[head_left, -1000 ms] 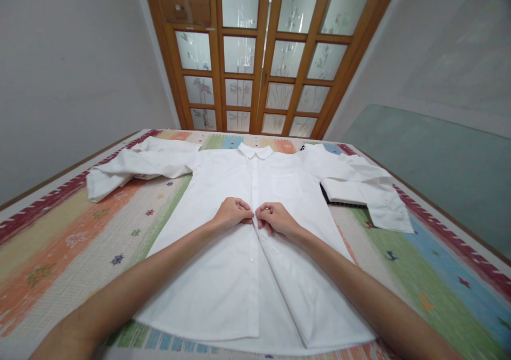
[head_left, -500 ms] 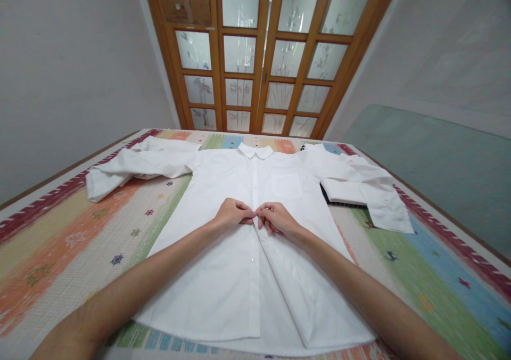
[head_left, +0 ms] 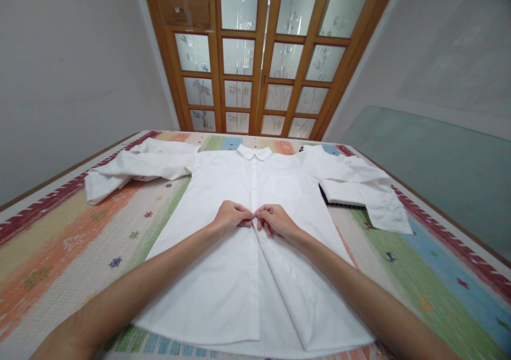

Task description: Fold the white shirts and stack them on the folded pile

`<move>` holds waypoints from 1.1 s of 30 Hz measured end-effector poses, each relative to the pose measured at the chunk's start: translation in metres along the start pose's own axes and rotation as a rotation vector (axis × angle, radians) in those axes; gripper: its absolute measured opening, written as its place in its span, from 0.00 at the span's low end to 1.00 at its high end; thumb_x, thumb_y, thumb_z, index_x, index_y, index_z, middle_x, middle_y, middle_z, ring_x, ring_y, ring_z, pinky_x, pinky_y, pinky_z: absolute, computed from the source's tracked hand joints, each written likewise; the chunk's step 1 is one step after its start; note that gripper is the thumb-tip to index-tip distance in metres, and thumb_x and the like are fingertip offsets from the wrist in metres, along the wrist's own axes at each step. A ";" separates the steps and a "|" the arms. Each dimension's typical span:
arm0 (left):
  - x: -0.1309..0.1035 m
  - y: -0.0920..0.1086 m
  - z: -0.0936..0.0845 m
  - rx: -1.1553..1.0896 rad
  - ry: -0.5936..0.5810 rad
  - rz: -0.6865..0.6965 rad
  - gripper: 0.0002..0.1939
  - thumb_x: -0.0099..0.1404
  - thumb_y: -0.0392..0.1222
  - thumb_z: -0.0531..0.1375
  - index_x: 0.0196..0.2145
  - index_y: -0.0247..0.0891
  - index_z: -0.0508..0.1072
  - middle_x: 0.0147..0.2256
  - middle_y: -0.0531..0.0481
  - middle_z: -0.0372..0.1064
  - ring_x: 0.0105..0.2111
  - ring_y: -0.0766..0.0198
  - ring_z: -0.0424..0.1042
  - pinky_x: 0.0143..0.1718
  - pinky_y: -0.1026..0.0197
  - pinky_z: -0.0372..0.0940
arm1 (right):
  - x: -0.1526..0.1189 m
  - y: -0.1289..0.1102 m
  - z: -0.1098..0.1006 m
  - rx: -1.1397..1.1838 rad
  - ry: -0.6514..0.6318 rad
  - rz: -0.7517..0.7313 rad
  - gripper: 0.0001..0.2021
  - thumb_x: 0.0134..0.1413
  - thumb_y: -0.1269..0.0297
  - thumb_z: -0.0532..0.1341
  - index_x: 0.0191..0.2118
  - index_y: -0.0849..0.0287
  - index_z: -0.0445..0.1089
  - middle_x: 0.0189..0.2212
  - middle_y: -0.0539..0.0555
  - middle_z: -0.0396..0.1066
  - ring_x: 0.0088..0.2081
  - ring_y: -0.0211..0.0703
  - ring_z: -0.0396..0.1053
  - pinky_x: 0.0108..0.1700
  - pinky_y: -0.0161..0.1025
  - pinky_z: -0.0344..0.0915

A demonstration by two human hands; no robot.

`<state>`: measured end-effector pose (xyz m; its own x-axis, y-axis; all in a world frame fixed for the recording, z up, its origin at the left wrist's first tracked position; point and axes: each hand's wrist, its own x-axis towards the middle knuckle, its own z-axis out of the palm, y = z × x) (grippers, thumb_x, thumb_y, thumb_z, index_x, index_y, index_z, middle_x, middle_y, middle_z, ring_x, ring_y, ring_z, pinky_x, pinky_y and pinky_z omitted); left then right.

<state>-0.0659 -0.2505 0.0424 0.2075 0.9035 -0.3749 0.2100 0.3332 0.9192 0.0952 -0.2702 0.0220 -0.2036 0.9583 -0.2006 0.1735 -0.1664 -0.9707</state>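
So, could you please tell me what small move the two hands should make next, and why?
I would probably work the front edges together where the left hand and right hand pinch the white shirt, since its front lies open just below them; the fingers hide whether it is fastened at that spot.

Fingertips (head_left: 259,214) hide a bit of placket (head_left: 254,291); doors (head_left: 217,83) and forearms (head_left: 159,264) are cut off.

The lone head camera looks from above and behind the bare left hand (head_left: 233,214) and bare right hand (head_left: 278,220), forward and down, fairly near them, reaching the brown wooden glass-paned doors (head_left: 217,83) beyond.
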 end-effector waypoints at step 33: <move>0.005 -0.016 0.000 0.215 -0.041 0.247 0.04 0.54 0.37 0.59 0.23 0.34 0.69 0.12 0.59 0.61 0.09 0.73 0.58 0.10 0.72 0.50 | 0.001 0.007 0.000 -0.095 0.051 -0.089 0.10 0.46 0.59 0.61 0.29 0.62 0.66 0.15 0.46 0.67 0.09 0.30 0.56 0.10 0.28 0.47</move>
<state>-0.0683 -0.2516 0.0259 0.3143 0.9371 -0.1521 0.3442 0.0368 0.9382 0.0967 -0.2707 0.0147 -0.1732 0.9793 -0.1048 0.2479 -0.0597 -0.9670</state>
